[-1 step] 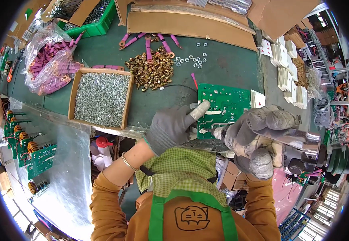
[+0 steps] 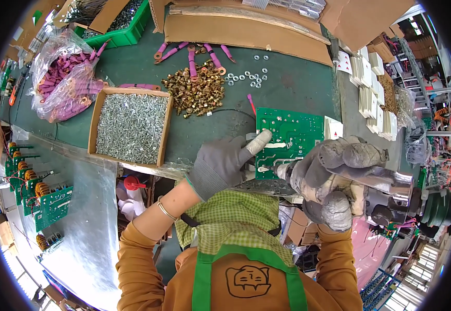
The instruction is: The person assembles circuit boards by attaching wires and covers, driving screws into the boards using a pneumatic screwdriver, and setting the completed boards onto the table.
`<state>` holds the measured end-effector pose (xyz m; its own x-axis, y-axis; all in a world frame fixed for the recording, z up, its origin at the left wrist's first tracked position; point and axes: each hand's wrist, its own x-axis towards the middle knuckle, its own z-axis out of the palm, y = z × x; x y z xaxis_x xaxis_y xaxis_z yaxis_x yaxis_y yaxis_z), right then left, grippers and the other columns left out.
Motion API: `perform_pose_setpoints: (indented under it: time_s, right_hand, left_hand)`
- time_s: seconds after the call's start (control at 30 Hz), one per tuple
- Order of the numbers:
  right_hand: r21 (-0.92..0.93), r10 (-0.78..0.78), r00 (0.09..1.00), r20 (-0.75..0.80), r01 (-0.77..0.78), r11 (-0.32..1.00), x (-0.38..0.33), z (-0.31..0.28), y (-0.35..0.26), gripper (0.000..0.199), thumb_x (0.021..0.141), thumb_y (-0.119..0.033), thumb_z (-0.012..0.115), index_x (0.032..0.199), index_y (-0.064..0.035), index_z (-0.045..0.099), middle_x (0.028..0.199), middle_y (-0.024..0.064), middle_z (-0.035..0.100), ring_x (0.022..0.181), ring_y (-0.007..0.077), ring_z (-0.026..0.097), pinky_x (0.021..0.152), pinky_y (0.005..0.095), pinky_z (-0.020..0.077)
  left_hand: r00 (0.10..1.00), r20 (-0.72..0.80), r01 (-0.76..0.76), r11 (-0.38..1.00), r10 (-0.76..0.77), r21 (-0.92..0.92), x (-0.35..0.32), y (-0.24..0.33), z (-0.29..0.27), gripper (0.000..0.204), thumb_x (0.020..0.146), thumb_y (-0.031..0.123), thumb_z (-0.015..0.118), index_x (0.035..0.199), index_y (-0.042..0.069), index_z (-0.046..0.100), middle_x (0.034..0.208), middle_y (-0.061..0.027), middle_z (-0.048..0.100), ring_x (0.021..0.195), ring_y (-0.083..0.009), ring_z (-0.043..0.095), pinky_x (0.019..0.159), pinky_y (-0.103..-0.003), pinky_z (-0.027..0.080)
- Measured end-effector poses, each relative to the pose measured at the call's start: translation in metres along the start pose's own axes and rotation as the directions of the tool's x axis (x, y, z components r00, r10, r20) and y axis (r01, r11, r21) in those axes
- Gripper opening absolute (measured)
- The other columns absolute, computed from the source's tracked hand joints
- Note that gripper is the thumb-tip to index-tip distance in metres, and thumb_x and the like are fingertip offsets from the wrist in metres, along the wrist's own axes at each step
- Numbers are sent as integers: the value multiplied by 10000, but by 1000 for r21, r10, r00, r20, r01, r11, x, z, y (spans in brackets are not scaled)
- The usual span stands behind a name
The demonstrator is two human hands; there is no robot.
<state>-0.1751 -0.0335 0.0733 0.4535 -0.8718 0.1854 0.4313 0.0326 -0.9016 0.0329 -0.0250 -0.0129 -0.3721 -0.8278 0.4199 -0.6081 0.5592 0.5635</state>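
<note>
A green circuit board (image 2: pixel 306 127) lies at the bench's near edge, solder side up, with white paste strips across it. My left hand (image 2: pixel 217 163), in a grey glove, grips its left edge, one pale fingertip pressed on top. Closed around a silver power screwdriver (image 2: pixel 399 182), my gloved right hand (image 2: pixel 334 173) covers the board's lower right corner. The driver's tip points at a white-coated spot near the board's lower left corner; whether it touches cannot be made out. A white card (image 2: pixel 334 129) shows at the board's right edge.
An open box of silver screws (image 2: pixel 131 127) stands left of my left hand. Beyond lie brass-coloured bolts (image 2: pixel 194 90), silver nuts (image 2: pixel 251 78) and bagged purple cable lugs (image 2: pixel 67 78). White card stacks (image 2: pixel 373 98) stand right; boards with copper coils (image 2: pixel 52 205) stand lower left.
</note>
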Motion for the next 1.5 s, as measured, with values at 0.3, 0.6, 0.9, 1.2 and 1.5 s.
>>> perform_pose_setpoints:
  time_s: [0.3, 0.6, 0.9, 1.2, 1.5]
  right_hand:
    - [-158, 92, 956, -280, -140, 977, -4, 28, -7, 175, 835, -291, 722, 870, -134, 652, 911, 56, 593, 856, 179, 548, 736, 368, 477]
    - [-16, -25, 1000, 14, 25, 1000, 41, 41, 4, 208, 818, -299, 733, 881, -116, 659, 994, 61, 610, 794, 176, 539, 700, 368, 449]
    - [498, -462, 633, 622, 136, 857, 68, -63, -13, 260, 776, -356, 763, 876, -126, 696, 1103, 87, 641, 548, 182, 521, 535, 389, 388]
    - [612, -540, 415, 732, -53, 789, 57, -152, 80, 330, 811, -444, 728, 851, -119, 690, 1065, 131, 631, 791, 249, 575, 711, 469, 441]
    - [895, 722, 691, -37, 345, -284, -1, 6, -78, 711, 696, -122, 818, 1279, 17, 435, 1067, 141, 586, 962, 259, 607, 865, 371, 552]
  left_hand:
    - [999, 36, 22, 1000, -22, 1, 1, -2, 0, 1040, 538, 89, 766, 1484, 222, 353, 774, -68, 575, 664, -279, 603, 542, -395, 478]
    - [1000, 11, -19, 1000, 19, -21, -2, -3, 1, 992, 618, 234, 815, 1487, 231, 337, 814, -58, 577, 705, -252, 618, 571, -390, 495]
    - [997, 80, 4, 999, -1, -37, 1, 8, -13, 1042, 607, 348, 856, 1488, 166, 330, 931, -116, 614, 733, -313, 603, 620, -404, 485]
    - [993, 85, 83, 996, -82, -14, 24, 33, -44, 802, 647, 417, 820, 1339, 127, 535, 898, -114, 559, 732, -302, 575, 641, -408, 471]
    - [991, -129, -45, 999, 42, -14, 54, 52, -16, 414, 597, 114, 825, 993, 121, 704, 812, -51, 567, 740, -255, 553, 622, -377, 465]
